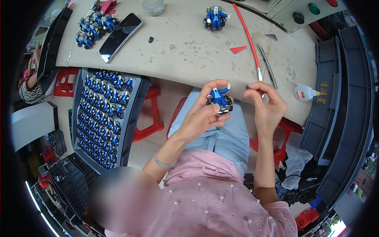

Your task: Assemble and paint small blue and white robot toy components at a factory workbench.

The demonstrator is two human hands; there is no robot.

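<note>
My left hand (194, 120) is closed round a small seated figurine (218, 97) in a blue suit, on a black wheeled chair. It holds the figurine over my lap, just off the table's near edge. To its right, my right hand (269, 110) pinches a small dark piece (247, 87) between thumb and forefinger; its exact kind is too small to make out. The two hands are apart. A similar blue-suited figurine (216, 19) sits upright in its chair at the far side of the table.
On the table (177, 51) lie a phone (121, 37), a pile of figurines (92, 29), a red-handled brush (248, 35), a metal tool (268, 65) and a clear cup (153, 6). A glue bottle (304, 93) is at right. Left stands a grey tray (136, 114) of figurines.
</note>
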